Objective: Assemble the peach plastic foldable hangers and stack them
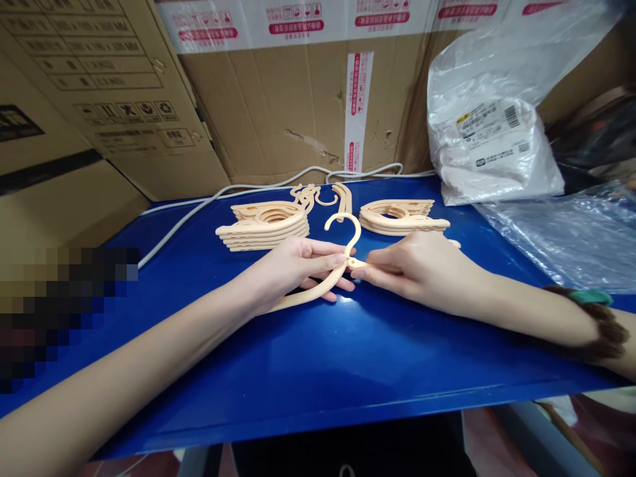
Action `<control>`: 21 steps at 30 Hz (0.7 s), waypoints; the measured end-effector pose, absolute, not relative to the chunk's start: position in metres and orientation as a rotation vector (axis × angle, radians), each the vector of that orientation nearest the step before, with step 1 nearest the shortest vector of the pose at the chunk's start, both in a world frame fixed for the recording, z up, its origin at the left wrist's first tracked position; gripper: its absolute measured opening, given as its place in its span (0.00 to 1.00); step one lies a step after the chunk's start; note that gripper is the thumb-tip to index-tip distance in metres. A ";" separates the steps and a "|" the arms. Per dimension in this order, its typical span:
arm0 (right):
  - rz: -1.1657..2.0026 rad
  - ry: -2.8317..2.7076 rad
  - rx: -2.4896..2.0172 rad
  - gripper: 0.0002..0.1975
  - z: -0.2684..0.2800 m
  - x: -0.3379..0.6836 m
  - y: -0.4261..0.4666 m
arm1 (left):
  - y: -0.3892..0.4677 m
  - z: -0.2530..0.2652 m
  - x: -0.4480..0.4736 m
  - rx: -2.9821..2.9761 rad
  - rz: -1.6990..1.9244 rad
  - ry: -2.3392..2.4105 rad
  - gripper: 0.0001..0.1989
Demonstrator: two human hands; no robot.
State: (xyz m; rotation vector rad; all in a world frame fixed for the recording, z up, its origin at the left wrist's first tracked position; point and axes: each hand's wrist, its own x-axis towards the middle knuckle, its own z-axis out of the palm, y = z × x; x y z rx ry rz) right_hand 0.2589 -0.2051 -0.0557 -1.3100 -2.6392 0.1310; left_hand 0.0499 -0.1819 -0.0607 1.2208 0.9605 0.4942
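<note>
Pinched in my left hand (291,266) is a cream plastic hanger arm (311,295), thumb on top and the other fingers below. A curved hanger hook (356,232) rises from its inner end. My right hand (422,270) is closed on a second hanger arm (358,264), mostly hidden by the fingers. Its rounded tip with a small hole touches the base of the hook. Behind my left hand lies a stack of cream hanger arms (263,232). Another stack of hanger arms (397,226) lies behind my right hand.
Loose hooks (305,197) and a few curved pieces (344,200) lie at the back of the blue table (318,371). A white cable (199,211) runs behind them. Cardboard boxes (298,106) wall the back and left. A plastic bag (491,146) and clear film (561,232) occupy the right.
</note>
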 end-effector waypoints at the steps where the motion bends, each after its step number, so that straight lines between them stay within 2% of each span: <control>1: 0.116 -2.641 -1.320 0.26 -0.056 0.259 -0.205 | -0.182 -0.061 0.050 1.221 0.493 0.952 0.08; 13: 0.023 -2.625 -1.256 0.25 -0.059 0.259 -0.203 | -0.179 -0.061 0.050 1.285 0.451 0.904 0.08; 21: 0.103 -2.655 -1.013 0.18 -0.056 0.262 -0.202 | -0.181 -0.058 0.052 1.453 0.350 0.897 0.09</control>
